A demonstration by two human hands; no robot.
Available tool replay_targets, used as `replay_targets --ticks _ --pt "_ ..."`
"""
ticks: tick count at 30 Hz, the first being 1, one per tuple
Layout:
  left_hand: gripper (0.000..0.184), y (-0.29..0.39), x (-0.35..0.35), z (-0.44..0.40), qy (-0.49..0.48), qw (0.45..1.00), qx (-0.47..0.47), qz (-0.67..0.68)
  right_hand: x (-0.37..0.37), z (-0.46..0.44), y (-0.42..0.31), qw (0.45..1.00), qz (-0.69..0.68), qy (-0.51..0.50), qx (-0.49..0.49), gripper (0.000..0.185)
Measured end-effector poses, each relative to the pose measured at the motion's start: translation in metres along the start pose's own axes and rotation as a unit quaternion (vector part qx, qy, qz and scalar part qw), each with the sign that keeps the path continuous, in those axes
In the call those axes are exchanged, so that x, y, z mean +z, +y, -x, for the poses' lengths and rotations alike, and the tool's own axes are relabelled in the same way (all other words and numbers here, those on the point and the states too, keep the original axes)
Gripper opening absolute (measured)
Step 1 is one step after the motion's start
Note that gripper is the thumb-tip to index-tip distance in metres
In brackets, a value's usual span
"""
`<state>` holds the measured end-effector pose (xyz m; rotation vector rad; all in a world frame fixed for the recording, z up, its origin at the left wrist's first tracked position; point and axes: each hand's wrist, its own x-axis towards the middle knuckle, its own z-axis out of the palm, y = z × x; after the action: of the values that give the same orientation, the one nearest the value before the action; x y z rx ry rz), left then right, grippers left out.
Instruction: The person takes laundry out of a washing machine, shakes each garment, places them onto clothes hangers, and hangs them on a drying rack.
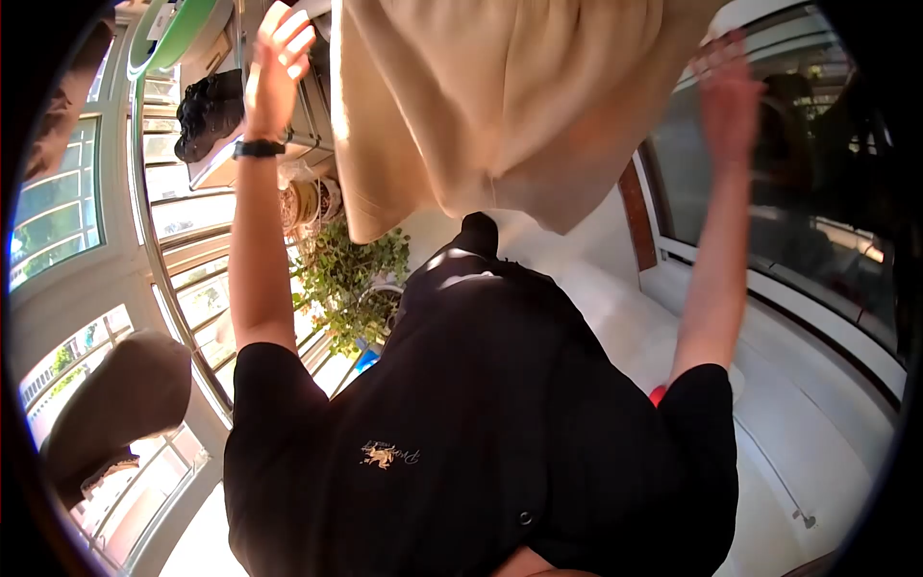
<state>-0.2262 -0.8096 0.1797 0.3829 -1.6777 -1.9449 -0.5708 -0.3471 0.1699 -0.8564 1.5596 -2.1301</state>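
A large beige cloth point(500, 106) hangs in loose folds in front of me. Its upper edge is out of view, so I cannot tell what kind of item it is. My left hand point(274, 72), with a black band on the wrist, is raised to the left of the cloth, apart from it. Its fingers are stretched out, lit by the sun, and hold nothing visible. On the other side, my right hand point(728, 91) is lifted near the cloth's right edge. Motion blurs it, but the fingers look spread, with nothing seen in them.
Leafy potted plants point(351, 274) stand low on the left by the window railing point(183, 317). A green basin point(183, 34) and a black bundle point(212, 111) are at the upper left. Dark glass panes point(798, 173) line the right side, above a white floor or ledge point(808, 423).
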Motion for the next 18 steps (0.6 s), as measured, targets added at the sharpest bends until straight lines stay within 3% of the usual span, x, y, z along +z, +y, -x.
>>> replay_targets --ticks 1,2,3,4,5,6,7,9,10,12,13,14,15,17,18 --pt "0.073 -0.041 -0.032 0.004 0.024 0.997 -0.075 0.008 -0.010 0.005 0.050 0.994 0.042 0.059 0.077 0.081" --pt "0.069 -0.060 -0.031 0.017 -0.034 0.992 -0.104 0.068 -0.007 0.020 0.085 0.976 0.034 0.028 0.212 0.076" --pt "0.067 -0.079 -0.030 0.030 -0.089 0.978 -0.139 0.124 0.041 0.042 0.086 0.943 -0.004 0.081 0.322 0.084" --pt "0.068 -0.097 -0.029 0.043 -0.140 0.959 -0.179 0.173 0.011 0.054 0.153 0.953 0.013 0.007 0.303 0.082" --pt "0.066 -0.087 -0.006 0.053 -0.144 0.941 -0.228 0.205 0.033 0.064 0.154 0.956 0.023 -0.005 0.292 0.074" --pt "0.054 -0.087 0.005 0.054 -0.174 0.954 -0.215 0.118 0.055 0.073 0.154 0.959 0.033 -0.016 0.281 0.068" --pt "0.047 -0.082 0.034 0.052 -0.125 0.977 -0.170 -0.027 0.073 0.072 0.142 0.935 0.113 -0.014 0.337 0.063" --pt "0.040 -0.099 0.042 0.037 -0.090 0.986 -0.126 -0.065 0.091 0.061 0.141 0.951 -0.020 -0.026 0.307 0.055" --pt "0.038 -0.104 0.055 0.026 -0.058 0.985 -0.062 -0.148 0.134 0.041 0.113 0.948 0.035 0.090 0.302 0.051" --pt "0.030 -0.113 0.071 0.015 -0.042 0.958 -0.091 -0.270 0.133 0.028 0.135 0.925 0.232 0.041 0.298 0.047" --pt "0.031 -0.114 0.080 0.011 -0.060 0.944 -0.133 -0.296 0.147 0.023 0.144 0.937 0.301 0.000 0.179 0.048" --pt "0.036 -0.117 0.097 0.015 -0.052 0.936 -0.170 -0.303 0.149 0.019 0.142 0.934 0.244 -0.101 0.240 0.050" --pt "0.043 -0.120 0.111 0.023 -0.050 0.955 -0.142 -0.255 0.178 0.012 0.111 0.914 0.185 -0.202 0.299 0.052" --pt "0.059 -0.126 0.139 0.040 -0.053 0.983 -0.086 -0.156 0.188 0.027 0.139 0.891 -0.178 -0.245 0.340 0.049" --pt "0.060 -0.125 0.143 0.045 -0.042 0.980 -0.161 -0.106 0.168 0.028 0.148 0.863 -0.254 -0.282 0.334 0.050"
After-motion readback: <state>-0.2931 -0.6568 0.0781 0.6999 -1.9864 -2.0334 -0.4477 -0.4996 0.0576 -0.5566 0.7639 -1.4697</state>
